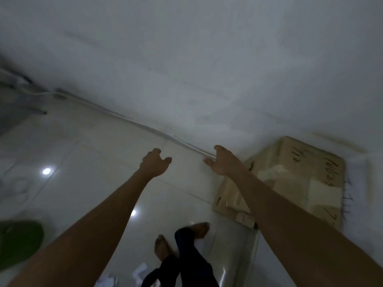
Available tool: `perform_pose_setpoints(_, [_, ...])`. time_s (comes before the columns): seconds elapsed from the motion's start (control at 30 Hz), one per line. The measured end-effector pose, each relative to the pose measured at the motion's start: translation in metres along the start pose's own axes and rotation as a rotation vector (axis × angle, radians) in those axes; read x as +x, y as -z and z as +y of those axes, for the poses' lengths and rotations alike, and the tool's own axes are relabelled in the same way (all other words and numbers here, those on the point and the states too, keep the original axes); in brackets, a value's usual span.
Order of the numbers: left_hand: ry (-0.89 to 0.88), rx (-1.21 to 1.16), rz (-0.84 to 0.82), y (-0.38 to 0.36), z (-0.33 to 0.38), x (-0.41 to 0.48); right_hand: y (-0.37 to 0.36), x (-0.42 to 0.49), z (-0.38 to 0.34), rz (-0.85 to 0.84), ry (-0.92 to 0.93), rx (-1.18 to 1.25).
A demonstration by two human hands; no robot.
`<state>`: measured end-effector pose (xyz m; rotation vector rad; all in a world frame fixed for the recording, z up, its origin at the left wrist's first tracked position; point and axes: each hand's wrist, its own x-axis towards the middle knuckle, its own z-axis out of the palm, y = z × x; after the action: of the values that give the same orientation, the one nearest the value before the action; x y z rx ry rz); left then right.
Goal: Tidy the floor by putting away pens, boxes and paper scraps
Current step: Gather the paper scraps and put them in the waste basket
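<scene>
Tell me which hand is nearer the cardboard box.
The right hand: its arm reaches over the cardboard box, while the left hand hangs over bare floor tiles.

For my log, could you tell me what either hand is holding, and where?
Nothing: the left hand and right hand are both open and empty.

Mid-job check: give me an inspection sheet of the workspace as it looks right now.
Surface: glossy pale tiled floor, lamp glare on it.
Job's things: cardboard box with handwriting, on the floor by the wall; white paper scraps near the bare feet; no pens seen.
Clutter: green object at the left edge, blurred.
Hands: left hand and right hand both open, empty, stretched forward.
Cables: white cable along the foot of the wall.
Surroundings: plain white wall.
</scene>
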<state>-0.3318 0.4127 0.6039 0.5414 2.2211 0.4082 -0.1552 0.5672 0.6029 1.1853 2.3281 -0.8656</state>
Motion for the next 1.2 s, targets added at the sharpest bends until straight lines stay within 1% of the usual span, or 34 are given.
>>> perform_pose_setpoints(0.23, [0.252, -0.207, 0.124, 0.026, -0.146, -0.058, -0.072, -0.007, -0.104, -0.142, 0.220, -0.164])
perform_pose_setpoints(0.33, [0.347, -0.297, 0.185, 0.022, -0.193, -0.087, -0.101, -0.014, -0.141, -0.203, 0.314, -0.248])
perform_pose_setpoints(0.47, [0.489, -0.444, 0.282, 0.000, -0.251, -0.138, -0.146, -0.032, -0.190, -0.293, 0.491, -0.379])
perform_pose_setpoints(0.6, [0.636, -0.597, 0.369, -0.039, -0.291, -0.190, -0.191, -0.062, -0.220, -0.403, 0.670, -0.523])
perform_pose_setpoints(0.67, [0.687, -0.651, 0.392, -0.057, -0.301, -0.210, -0.207, -0.074, -0.227, -0.442, 0.722, -0.578])
perform_pose_setpoints(0.77, [0.791, -0.760, 0.463, -0.088, -0.328, -0.255, -0.242, -0.102, -0.244, -0.500, 0.851, -0.691])
perform_pose_setpoints(0.87, [0.883, -0.860, 0.517, -0.119, -0.349, -0.293, -0.270, -0.128, -0.257, -0.543, 0.934, -0.736])
perform_pose_setpoints(1.03, [1.033, -0.966, 0.517, -0.162, -0.376, -0.349, -0.307, -0.167, -0.262, -0.592, 0.999, -0.815])
perform_pose_setpoints(1.2, [1.028, -0.996, 0.542, -0.188, -0.403, -0.377, -0.336, -0.193, -0.270, -0.613, 1.013, -0.873])
